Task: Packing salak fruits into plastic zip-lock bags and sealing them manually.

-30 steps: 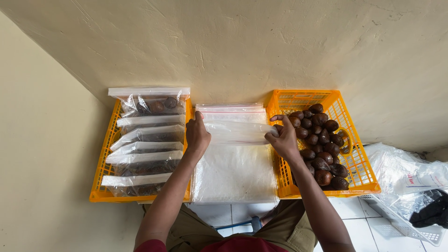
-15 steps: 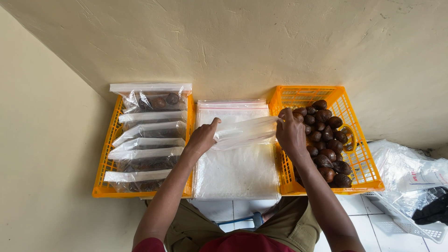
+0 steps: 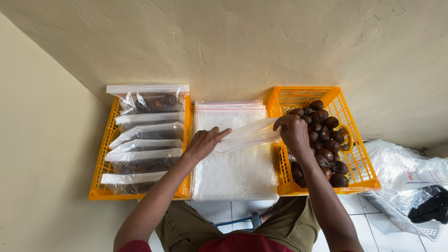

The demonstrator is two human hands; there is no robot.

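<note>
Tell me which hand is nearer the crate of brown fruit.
Right. The right hand is over the fruit crate, gripping the clear bag; the left hand is beyond the bag stack.

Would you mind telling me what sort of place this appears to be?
Probably a small home fruit-packing corner: an orange plastic crate of brown scaly fruits, a stack of clear zip bags, and filled bags against a plastered wall.

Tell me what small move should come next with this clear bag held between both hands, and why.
Probably spread the clear bag's mouth open. The right hand pinches one end beside the basket of brown fruit, the left hand's fingers touch the other, and the bag looks flat and empty above the stack of bags.
</note>
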